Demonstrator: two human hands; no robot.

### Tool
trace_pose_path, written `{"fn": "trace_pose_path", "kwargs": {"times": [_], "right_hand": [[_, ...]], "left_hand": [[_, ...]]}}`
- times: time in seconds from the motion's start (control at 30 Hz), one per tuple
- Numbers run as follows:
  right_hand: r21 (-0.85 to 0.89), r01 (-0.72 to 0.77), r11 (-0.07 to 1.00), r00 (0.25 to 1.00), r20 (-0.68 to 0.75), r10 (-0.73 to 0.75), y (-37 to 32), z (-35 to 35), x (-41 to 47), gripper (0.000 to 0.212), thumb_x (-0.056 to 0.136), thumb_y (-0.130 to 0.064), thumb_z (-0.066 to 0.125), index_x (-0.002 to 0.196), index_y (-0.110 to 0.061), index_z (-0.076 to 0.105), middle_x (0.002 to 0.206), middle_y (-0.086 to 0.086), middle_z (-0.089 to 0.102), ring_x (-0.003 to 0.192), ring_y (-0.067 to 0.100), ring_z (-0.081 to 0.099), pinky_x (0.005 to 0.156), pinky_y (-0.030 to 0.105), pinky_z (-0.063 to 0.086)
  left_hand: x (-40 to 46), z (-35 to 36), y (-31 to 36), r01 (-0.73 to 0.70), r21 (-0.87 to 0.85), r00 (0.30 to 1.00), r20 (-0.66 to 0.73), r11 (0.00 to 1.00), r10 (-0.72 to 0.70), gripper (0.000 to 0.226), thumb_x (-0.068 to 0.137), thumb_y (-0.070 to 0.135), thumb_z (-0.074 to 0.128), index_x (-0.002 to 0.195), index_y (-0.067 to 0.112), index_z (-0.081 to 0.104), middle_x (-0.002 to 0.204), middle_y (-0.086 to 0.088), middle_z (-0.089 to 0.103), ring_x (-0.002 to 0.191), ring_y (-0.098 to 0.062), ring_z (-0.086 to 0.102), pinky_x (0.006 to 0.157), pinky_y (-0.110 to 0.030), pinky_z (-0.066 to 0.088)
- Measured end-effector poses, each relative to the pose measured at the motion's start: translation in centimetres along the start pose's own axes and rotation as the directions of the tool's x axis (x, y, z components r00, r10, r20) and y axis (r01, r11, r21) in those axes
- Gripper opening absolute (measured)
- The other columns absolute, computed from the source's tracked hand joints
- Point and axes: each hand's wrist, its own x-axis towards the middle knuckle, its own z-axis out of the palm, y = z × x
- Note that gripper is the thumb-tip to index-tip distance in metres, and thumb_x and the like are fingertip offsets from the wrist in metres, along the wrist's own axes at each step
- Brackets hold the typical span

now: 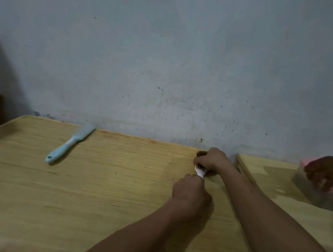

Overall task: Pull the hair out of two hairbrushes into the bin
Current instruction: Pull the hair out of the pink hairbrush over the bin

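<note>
Near the desk's (95, 180) far edge by the wall, left hand (191, 191) has its grip curled tight around a white hairbrush (200, 172) handle; right hand (211, 158) grip pinches down over the brush head, dark hair tuft under the fingers. Second hairbrush (69, 144), light blue, lies flat at far left, well apart. Pink-lidded container (315, 193) sits at right edge on an adjoining desk, another person's hand (327, 171) on it; contents too blurred to tell.
</note>
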Motion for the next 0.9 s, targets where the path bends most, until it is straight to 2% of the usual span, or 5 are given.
{"fn": "trace_pose_path", "kwargs": {"times": [0.1, 0.23, 0.37, 0.53, 0.9], "right_hand": [[0.200, 0.007, 0.980, 1.000, -0.010, -0.005, -0.5, -0.3, -0.3, 0.022, 0.080, -0.023, 0.078, 0.080, -0.004, 0.066, 0.079, 0.014, 0.067, 0.069, 0.026, 0.067, 0.055, 0.032, 0.057], [0.403, 0.072, 0.912, 0.996, 0.023, -0.088, -3.7, -1.1, -2.0, 0.030, 0.077, -0.020, 0.081, 0.096, 0.001, 0.072, 0.085, 0.016, 0.072, 0.068, 0.025, 0.069, 0.057, 0.032, 0.059], [0.425, 0.199, 0.883, 0.968, 0.053, -0.244, -8.5, -0.7, -5.3, 0.028, 0.080, -0.025, 0.082, 0.093, -0.002, 0.074, 0.079, 0.011, 0.072, 0.064, 0.022, 0.066, 0.059, 0.031, 0.060], [0.573, 0.248, 0.781, 0.913, 0.132, -0.387, -14.3, 1.6, -9.6, 0.049, 0.085, -0.040, 0.080, 0.112, 0.000, 0.070, 0.100, 0.015, 0.079, 0.087, 0.025, 0.078, 0.067, 0.032, 0.064], [0.542, 0.349, 0.765, 0.665, 0.432, -0.609, -24.1, 10.2, -20.7, 0.026, 0.089, -0.022, 0.081, 0.102, 0.000, 0.077, 0.090, 0.012, 0.075, 0.074, 0.020, 0.072, 0.065, 0.028, 0.060]], "left_hand": [[-0.2, -0.8, -0.5, 0.124, -0.244, 0.992, 0.053, 0.962, -0.115, 0.047, 0.085, 0.026, 0.070, 0.124, 0.008, 0.050, 0.101, -0.009, 0.058, 0.098, -0.028, 0.063, 0.079, -0.039, 0.054], [-0.4, -3.0, -2.8, 0.335, -0.638, 0.942, 0.201, 0.694, -0.269, 0.044, 0.080, 0.019, 0.063, 0.119, 0.004, 0.049, 0.097, -0.011, 0.060, 0.070, -0.020, 0.060, 0.057, -0.030, 0.049], [-2.6, -5.4, -5.6, 0.293, -0.831, 0.933, 0.139, 0.473, -0.332, 0.033, 0.088, 0.014, 0.052, 0.117, -0.003, 0.052, 0.079, -0.013, 0.056, 0.052, -0.020, 0.050, 0.049, -0.028, 0.040], [-8.0, -9.3, -11.3, 0.168, -0.856, 0.892, -0.079, 0.489, -0.445, 0.021, 0.092, 0.025, 0.049, 0.094, 0.006, 0.056, 0.068, -0.006, 0.047, 0.046, -0.018, 0.040, 0.043, -0.023, 0.030], [-22.5, -16.3, -22.1, 0.107, -0.876, 0.729, -0.252, 0.470, -0.636, 0.040, 0.094, 0.039, 0.034, 0.083, 0.007, 0.054, 0.062, -0.006, 0.042, 0.041, -0.017, 0.032, 0.043, -0.025, 0.024]]}}
